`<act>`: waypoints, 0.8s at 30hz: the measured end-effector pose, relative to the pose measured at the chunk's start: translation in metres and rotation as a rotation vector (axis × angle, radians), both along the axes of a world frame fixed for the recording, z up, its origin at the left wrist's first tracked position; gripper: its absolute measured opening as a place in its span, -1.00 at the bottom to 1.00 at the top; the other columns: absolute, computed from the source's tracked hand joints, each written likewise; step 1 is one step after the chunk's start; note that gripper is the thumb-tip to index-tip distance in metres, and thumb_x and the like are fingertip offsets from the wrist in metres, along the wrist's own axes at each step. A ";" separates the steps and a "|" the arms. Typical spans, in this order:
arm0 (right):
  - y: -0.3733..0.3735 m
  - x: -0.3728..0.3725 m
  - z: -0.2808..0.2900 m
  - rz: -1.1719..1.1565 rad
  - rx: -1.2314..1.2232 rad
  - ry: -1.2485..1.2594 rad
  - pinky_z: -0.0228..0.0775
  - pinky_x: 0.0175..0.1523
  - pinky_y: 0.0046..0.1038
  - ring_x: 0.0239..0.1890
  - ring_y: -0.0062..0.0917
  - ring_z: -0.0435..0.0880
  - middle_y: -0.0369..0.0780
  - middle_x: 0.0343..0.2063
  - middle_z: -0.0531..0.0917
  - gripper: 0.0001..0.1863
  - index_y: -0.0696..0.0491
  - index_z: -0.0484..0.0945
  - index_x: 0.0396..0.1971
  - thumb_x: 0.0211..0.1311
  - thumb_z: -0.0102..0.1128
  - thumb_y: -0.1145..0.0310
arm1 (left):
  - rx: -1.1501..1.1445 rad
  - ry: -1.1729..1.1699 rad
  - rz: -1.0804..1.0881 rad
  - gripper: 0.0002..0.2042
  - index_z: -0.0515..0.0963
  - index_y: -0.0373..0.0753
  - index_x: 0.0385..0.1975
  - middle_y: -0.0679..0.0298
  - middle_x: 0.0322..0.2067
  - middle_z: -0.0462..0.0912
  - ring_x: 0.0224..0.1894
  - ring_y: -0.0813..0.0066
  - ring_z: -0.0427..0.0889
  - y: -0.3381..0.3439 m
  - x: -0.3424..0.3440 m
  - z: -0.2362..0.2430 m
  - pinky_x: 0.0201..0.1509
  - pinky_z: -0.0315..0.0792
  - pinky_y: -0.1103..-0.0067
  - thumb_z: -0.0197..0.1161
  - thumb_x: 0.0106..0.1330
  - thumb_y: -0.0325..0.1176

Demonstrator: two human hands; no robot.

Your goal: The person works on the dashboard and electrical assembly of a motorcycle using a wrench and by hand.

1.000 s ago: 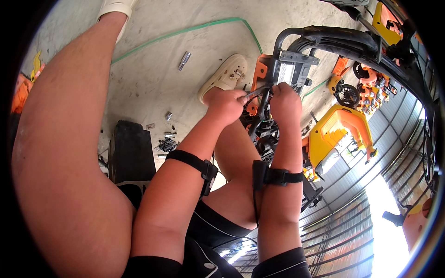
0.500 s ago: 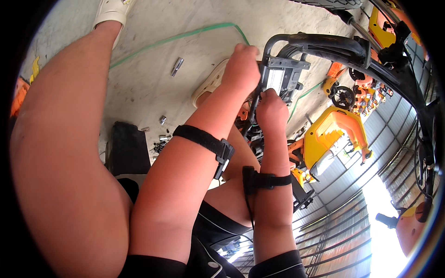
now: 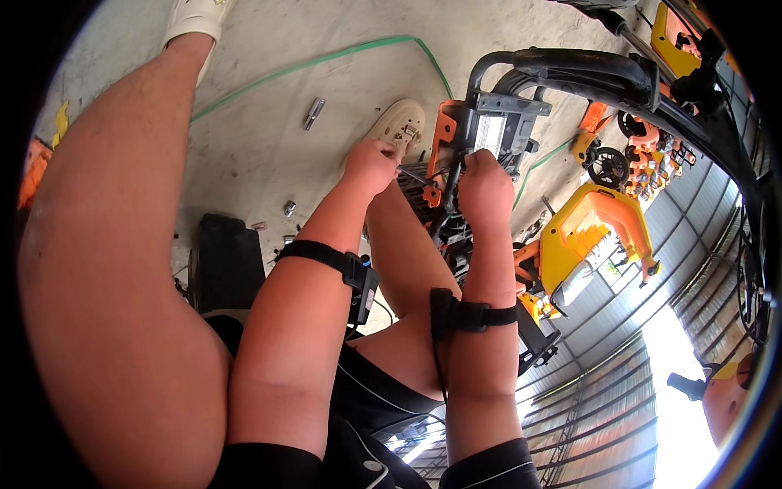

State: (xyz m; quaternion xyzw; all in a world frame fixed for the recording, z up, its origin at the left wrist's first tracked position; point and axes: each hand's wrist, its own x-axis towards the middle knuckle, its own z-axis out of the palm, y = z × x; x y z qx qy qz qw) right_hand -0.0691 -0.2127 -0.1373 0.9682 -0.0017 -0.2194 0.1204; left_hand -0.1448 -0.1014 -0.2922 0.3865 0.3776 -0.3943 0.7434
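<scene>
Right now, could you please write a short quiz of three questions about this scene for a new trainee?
1. True or false: both hands are at the orange and black machine.
2. Which hand holds the thin metal tool? A) left hand B) right hand
3. Fill in: the green hose lies on the concrete ____.

Key: 1. true, both hands are at its body. 2. A, the tool sticks out of the left fist toward the machine. 3. floor.
</scene>
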 end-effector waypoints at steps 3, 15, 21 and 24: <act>0.001 -0.002 0.002 -0.002 0.017 -0.013 0.48 -0.30 -0.10 -0.40 -0.02 0.66 -0.01 -0.50 0.66 -0.79 0.10 0.50 -0.44 0.33 0.09 0.28 | -0.058 0.013 -0.289 -0.89 0.70 -0.28 -0.32 0.19 -0.44 0.72 -0.34 0.43 0.72 0.020 0.004 0.010 -0.22 0.55 0.53 0.27 0.25 -0.44; 0.003 -0.009 -0.003 -0.110 0.033 -0.075 0.44 -0.26 -0.05 -0.35 0.04 0.63 0.03 -0.48 0.66 -0.77 0.10 0.55 -0.38 0.37 0.05 0.26 | -0.046 -0.297 -0.383 -0.83 0.54 -0.30 -0.12 0.22 -0.37 0.72 -0.29 0.38 0.68 0.032 -0.007 0.019 -0.17 0.50 0.44 0.15 0.40 -0.37; 0.004 -0.009 -0.003 -0.146 0.057 -0.081 0.44 -0.27 -0.06 -0.35 0.04 0.63 0.04 -0.49 0.65 -0.76 0.11 0.55 -0.38 0.37 0.06 0.25 | 0.084 -0.511 -0.410 -0.84 0.50 -0.35 -0.14 0.20 -0.38 0.72 -0.38 0.47 0.67 0.015 -0.013 0.028 -0.22 0.50 0.50 0.19 0.37 -0.43; 0.006 -0.008 -0.002 -0.153 0.065 -0.084 0.44 -0.27 -0.07 -0.36 0.05 0.63 0.04 -0.49 0.65 -0.76 0.11 0.56 -0.37 0.37 0.07 0.25 | 0.110 -0.547 -0.444 -0.84 0.52 -0.34 -0.14 0.18 -0.37 0.72 -0.37 0.45 0.68 0.004 -0.018 0.032 -0.23 0.50 0.50 0.19 0.36 -0.44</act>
